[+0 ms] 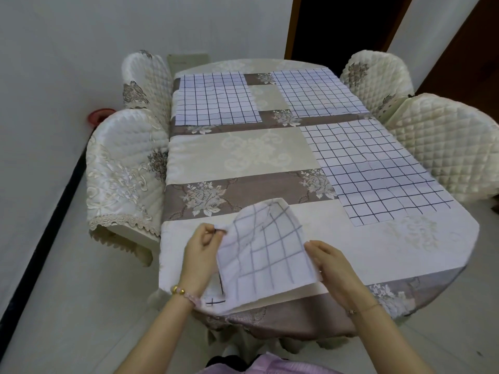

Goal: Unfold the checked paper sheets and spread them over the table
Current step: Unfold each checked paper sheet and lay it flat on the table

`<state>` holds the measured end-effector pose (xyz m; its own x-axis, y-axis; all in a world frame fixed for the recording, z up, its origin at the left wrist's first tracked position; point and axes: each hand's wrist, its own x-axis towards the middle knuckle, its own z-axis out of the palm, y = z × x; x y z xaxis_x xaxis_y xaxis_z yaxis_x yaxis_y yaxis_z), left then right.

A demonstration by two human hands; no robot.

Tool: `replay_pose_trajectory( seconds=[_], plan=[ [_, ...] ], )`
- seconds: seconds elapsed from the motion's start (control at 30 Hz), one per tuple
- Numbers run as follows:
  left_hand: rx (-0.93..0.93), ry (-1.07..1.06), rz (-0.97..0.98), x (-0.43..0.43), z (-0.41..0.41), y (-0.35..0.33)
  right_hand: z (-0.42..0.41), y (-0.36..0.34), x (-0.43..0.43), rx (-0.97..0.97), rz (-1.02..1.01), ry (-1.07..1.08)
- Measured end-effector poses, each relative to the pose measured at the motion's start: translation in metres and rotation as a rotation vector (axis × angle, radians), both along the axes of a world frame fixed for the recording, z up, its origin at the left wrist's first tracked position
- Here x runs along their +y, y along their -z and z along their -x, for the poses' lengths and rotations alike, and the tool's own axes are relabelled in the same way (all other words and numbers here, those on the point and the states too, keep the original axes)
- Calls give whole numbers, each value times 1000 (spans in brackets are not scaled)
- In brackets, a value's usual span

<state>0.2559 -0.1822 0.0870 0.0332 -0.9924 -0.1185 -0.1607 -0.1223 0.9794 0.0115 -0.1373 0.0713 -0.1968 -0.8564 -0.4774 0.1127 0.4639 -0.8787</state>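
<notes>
From the head camera, a partly folded checked sheet (pixel 267 252) is held just above the near edge of the table (pixel 243 155), bowed upward, its free far edge pointing away toward the table's middle. The left hand (pixel 201 249) pinches its upper left corner and the right hand (pixel 332 265) grips its right edge with curled fingers. Three spread sheets lie flat: far-left sheet (pixel 216 98), far-right sheet (pixel 316 93), and right-side sheet (pixel 378 171), whose long axis runs along the table's length.
</notes>
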Motion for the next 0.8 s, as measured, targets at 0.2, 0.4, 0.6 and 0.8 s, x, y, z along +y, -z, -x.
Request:
replay_pose_trajectory(
  seconds=[0.2, 0.4, 0.6, 0.8],
  plan=[
    [-142, -70, 103, -36, -28, -8, 39, -10, -7, 124, 34, 33],
    [-125, -63, 43, -56, -33, -4, 62, -10, -27, 304, 19, 36],
    [-95, -18, 22, -50, -17, 7, 61, -1, -36, 709, 52, -5],
    [-111, 173, 69, -39, -3, 1, 9, -20, -46, 696, 256, -223]
  ],
)
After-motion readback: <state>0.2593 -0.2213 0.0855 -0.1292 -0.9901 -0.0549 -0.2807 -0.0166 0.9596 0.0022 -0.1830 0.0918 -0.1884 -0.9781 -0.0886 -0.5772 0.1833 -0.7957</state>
